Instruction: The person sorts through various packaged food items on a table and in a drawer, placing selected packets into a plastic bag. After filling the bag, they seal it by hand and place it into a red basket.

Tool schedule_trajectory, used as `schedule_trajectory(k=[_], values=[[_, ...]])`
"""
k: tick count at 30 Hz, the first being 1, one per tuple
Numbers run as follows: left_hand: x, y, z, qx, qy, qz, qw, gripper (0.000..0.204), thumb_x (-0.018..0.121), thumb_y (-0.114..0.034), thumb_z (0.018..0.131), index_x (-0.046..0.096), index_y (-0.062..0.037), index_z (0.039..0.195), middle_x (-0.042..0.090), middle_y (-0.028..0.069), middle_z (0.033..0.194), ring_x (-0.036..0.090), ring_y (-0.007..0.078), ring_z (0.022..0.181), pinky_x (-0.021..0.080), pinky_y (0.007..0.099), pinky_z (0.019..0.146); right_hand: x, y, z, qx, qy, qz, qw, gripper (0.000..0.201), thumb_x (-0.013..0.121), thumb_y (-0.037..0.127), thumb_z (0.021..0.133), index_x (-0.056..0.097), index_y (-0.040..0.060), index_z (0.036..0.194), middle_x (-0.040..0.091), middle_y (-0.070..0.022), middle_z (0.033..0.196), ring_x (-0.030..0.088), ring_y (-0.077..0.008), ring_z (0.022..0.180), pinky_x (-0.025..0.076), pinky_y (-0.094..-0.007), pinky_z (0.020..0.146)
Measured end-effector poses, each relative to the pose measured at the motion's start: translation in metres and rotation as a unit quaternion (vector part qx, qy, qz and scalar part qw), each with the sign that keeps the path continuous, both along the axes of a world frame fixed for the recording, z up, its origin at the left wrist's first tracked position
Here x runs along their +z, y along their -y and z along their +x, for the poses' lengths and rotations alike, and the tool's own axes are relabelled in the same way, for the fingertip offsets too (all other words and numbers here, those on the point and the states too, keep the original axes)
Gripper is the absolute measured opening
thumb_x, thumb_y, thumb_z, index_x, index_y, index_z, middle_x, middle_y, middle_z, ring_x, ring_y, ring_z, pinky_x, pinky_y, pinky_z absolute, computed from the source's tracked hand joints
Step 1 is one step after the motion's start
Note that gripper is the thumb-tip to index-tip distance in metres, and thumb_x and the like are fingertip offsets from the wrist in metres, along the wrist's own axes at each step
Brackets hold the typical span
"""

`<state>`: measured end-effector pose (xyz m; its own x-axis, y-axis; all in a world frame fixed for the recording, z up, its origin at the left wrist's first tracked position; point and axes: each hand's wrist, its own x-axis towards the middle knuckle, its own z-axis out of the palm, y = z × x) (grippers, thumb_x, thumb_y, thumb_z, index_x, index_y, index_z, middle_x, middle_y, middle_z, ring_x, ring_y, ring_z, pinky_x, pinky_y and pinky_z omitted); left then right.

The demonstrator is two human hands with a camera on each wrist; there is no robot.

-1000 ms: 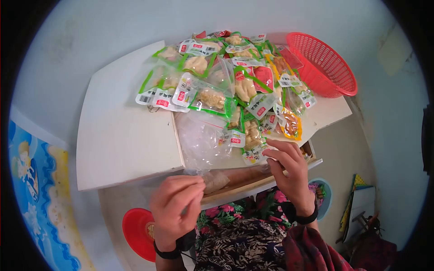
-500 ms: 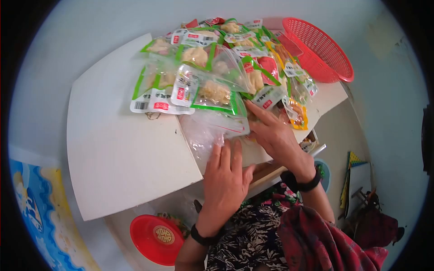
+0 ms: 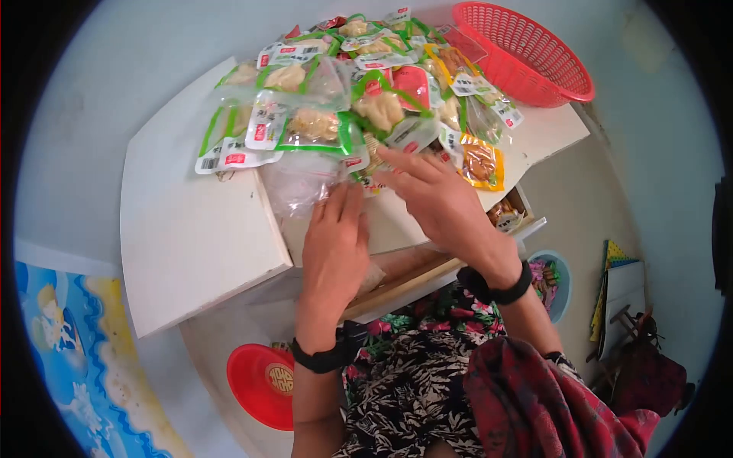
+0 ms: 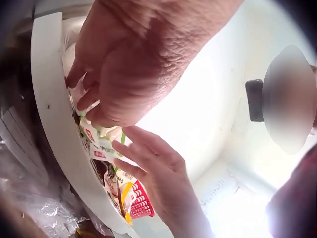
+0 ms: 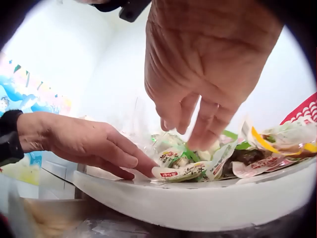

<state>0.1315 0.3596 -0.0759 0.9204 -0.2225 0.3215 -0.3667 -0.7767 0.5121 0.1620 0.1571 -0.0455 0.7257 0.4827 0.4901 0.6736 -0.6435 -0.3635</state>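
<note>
A heap of sealed snack packets [image 3: 321, 126], mostly green and white, covers the far half of the white table [image 3: 191, 237]. In front of the heap lies a clear plastic bag [image 3: 298, 183]. My left hand [image 3: 340, 197] lies flat on the bag's near edge with straight fingers, also seen in the right wrist view [image 5: 126, 162]. My right hand [image 3: 391, 169] reaches over the packets at the front of the heap, fingers spread and loosely bent. In the right wrist view its fingertips [image 5: 195, 141] hang just above a small packet [image 5: 181, 171]. I see nothing gripped.
A red plastic basket [image 3: 534, 57] stands at the table's far right corner. An open drawer [image 3: 427, 271] juts out under the front edge and holds some packets. A red round plate [image 3: 259, 382] and a blue bowl [image 3: 556, 284] lie lower down by my lap.
Both hands moved forward from the table's front edge. The left hand left the bag's edge and now lies flat on the bag. The right hand reached in among the front packets.
</note>
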Motion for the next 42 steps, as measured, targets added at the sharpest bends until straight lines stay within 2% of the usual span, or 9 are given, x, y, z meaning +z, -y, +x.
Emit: schedule_trajectory(k=[1, 6, 14, 18, 23, 25, 29, 32, 42], values=[[-0.003, -0.002, -0.003, 0.000, 0.017, 0.010, 1.000, 0.042, 0.059, -0.004, 0.099, 0.060, 0.0008, 0.141, 0.060, 0.0199, 0.144, 0.052, 0.0416, 0.138, 0.043, 0.0484, 0.115, 0.005, 0.008, -0.011, 0.012, 0.024, 0.019, 0.999, 0.038, 0.069, -0.001, 0.080, 0.072, 0.0055, 0.118, 0.068, -0.0137, 0.134, 0.068, -0.0326, 0.106, 0.057, -0.0399, 0.083], [0.006, 0.007, -0.018, 0.000, 0.041, 0.013, 0.999, 0.041, 0.054, 0.003, 0.100, 0.061, 0.0012, 0.141, 0.060, 0.0192, 0.145, 0.050, 0.0377, 0.142, 0.041, 0.0474, 0.117, -0.020, 0.045, -0.070, 0.060, 0.004, 0.070, 0.996, 0.034, 0.076, 0.008, 0.080, 0.072, 0.0068, 0.114, 0.074, -0.0050, 0.106, 0.070, -0.0273, 0.091, 0.057, -0.0383, 0.076], [0.007, 0.019, -0.047, 0.062, 0.134, -0.025, 0.989, 0.033, 0.061, 0.002, 0.095, 0.066, 0.0041, 0.127, 0.063, 0.0231, 0.136, 0.060, 0.0413, 0.129, 0.051, 0.0497, 0.105, -0.051, 0.073, -0.095, 0.014, -0.149, -0.068, 0.986, 0.042, 0.082, 0.021, 0.078, 0.070, 0.0085, 0.117, 0.069, -0.0067, 0.110, 0.064, -0.0282, 0.105, 0.051, -0.0432, 0.090], [-0.002, 0.028, -0.063, -0.005, 0.098, -0.105, 0.990, 0.035, 0.066, 0.000, 0.092, 0.067, 0.0038, 0.127, 0.069, 0.0193, 0.124, 0.066, 0.0369, 0.115, 0.054, 0.0451, 0.099, -0.064, 0.065, -0.088, 0.004, -0.149, -0.144, 0.978, 0.042, 0.083, 0.020, 0.070, 0.069, 0.0098, 0.109, 0.069, -0.0053, 0.103, 0.064, -0.0276, 0.101, 0.050, -0.0426, 0.085], [-0.007, 0.034, -0.074, -0.170, -0.029, -0.049, 0.984, 0.051, 0.081, -0.012, 0.085, 0.065, 0.0028, 0.131, 0.070, 0.0193, 0.120, 0.066, 0.0358, 0.113, 0.055, 0.0446, 0.097, -0.074, 0.060, -0.087, 0.002, -0.082, -0.146, 0.986, 0.012, 0.066, 0.015, 0.078, 0.065, 0.0085, 0.089, 0.067, -0.0082, 0.089, 0.067, -0.0280, 0.091, 0.051, -0.0406, 0.080], [-0.014, 0.032, -0.079, -0.186, -0.074, -0.021, 0.980, 0.066, 0.087, -0.021, 0.079, 0.063, 0.0023, 0.136, 0.068, 0.0192, 0.124, 0.066, 0.0364, 0.113, 0.054, 0.0447, 0.098, -0.075, 0.061, -0.089, 0.004, -0.077, -0.138, 0.987, 0.015, 0.068, 0.016, 0.077, 0.066, 0.0079, 0.089, 0.067, -0.0075, 0.089, 0.067, -0.0274, 0.091, 0.052, -0.0396, 0.081], [-0.028, 0.020, -0.091, -0.191, -0.119, 0.044, 0.973, 0.065, 0.084, -0.016, 0.080, 0.061, 0.0012, 0.138, 0.065, 0.0170, 0.132, 0.065, 0.0350, 0.116, 0.054, 0.0430, 0.098, -0.072, 0.064, -0.098, 0.011, -0.076, -0.136, 0.988, 0.016, 0.069, 0.015, 0.076, 0.066, 0.0070, 0.090, 0.067, -0.0068, 0.089, 0.066, -0.0269, 0.091, 0.052, -0.0392, 0.081], [-0.031, 0.016, -0.101, -0.192, -0.171, 0.077, 0.963, 0.064, 0.080, -0.012, 0.081, 0.059, -0.0012, 0.141, 0.066, 0.0157, 0.130, 0.066, 0.0337, 0.114, 0.055, 0.0423, 0.096, -0.082, 0.066, -0.109, 0.006, -0.130, -0.165, 0.978, 0.048, 0.080, 0.017, 0.067, 0.067, 0.0074, 0.112, 0.069, -0.0054, 0.107, 0.065, -0.0280, 0.105, 0.053, -0.0408, 0.090], [-0.039, 0.015, -0.133, -0.265, -0.215, 0.079, 0.937, 0.067, 0.080, -0.014, 0.077, 0.061, -0.0091, 0.141, 0.071, 0.0119, 0.128, 0.071, 0.0314, 0.107, 0.058, 0.0411, 0.089, -0.076, 0.077, -0.163, -0.008, -0.180, -0.153, 0.972, 0.036, 0.073, 0.014, 0.070, 0.067, 0.0069, 0.106, 0.070, -0.0059, 0.110, 0.066, -0.0266, 0.106, 0.054, -0.0405, 0.090]])
